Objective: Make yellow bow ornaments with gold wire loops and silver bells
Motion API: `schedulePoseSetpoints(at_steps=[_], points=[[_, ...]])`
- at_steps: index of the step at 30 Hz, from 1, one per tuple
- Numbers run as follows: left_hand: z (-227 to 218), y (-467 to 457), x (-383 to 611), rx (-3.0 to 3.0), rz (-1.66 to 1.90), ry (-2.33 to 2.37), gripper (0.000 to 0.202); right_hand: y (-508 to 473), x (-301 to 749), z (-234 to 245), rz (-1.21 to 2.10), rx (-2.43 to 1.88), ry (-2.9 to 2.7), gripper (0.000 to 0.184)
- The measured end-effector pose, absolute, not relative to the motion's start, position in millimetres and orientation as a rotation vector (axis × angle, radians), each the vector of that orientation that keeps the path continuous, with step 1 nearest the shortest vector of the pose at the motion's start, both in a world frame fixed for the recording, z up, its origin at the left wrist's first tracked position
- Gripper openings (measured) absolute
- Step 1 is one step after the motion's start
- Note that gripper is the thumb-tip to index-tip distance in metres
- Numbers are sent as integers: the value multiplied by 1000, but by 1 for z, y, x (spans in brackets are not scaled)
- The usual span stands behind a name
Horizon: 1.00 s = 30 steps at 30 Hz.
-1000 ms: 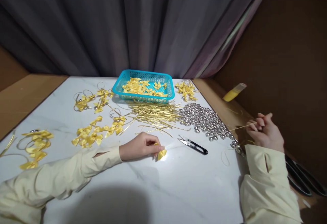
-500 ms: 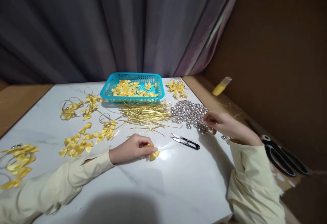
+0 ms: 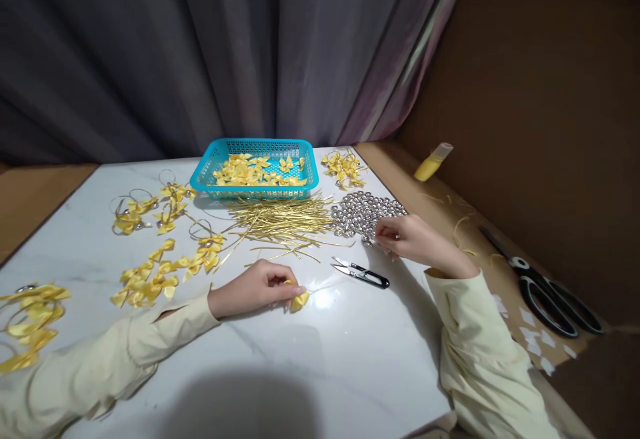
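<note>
Between the thumb and fingers of my left hand [image 3: 257, 289] is pinched a yellow ribbon bow [image 3: 300, 301], with a thin gold tie sticking out to the right. My right hand [image 3: 407, 239] is closed in a pinch at the near right edge of a pile of silver bells or beads [image 3: 357, 215]; whatever its fingertips hold is hidden. Gold twist ties [image 3: 285, 219] lie heaped left of that pile. Thread snips [image 3: 361, 272] with black handles rest on the white table between my hands.
A blue basket [image 3: 254, 192] of yellow bows stands at the back. Finished-looking bows with gold loops [image 3: 173, 202] and plain bows [image 3: 147, 282] lie on the left, more bows [image 3: 345, 169] at the back right. Large scissors [image 3: 545, 292] and a yellow tube [image 3: 433, 162] lie on the right.
My right hand has moved left along the near edge of the silver pile. My left hand keeps its pinch on the bow. The view has shifted slightly.
</note>
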<state>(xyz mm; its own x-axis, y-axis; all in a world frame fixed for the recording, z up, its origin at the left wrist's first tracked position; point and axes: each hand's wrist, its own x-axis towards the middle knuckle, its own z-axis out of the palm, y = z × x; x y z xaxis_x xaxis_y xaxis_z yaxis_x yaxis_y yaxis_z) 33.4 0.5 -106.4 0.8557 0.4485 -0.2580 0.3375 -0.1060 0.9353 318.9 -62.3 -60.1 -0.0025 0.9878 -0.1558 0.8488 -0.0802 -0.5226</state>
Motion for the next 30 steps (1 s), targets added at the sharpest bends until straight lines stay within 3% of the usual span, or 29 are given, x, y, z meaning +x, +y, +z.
schedulePoseSetpoints(at_steps=[21, 27, 30], points=[[-108, 3, 32, 1717, 104, 587, 28, -51, 305, -86, 1113, -1927, -1940, 4], [-104, 2, 33, 1662, 107, 613, 27, -59, 309, -66, 1208, -1828, -1872, 9], [-107, 3, 33, 1625, 151, 649, 26, -73, 313, -46, 1151, -1615, -1571, 14]])
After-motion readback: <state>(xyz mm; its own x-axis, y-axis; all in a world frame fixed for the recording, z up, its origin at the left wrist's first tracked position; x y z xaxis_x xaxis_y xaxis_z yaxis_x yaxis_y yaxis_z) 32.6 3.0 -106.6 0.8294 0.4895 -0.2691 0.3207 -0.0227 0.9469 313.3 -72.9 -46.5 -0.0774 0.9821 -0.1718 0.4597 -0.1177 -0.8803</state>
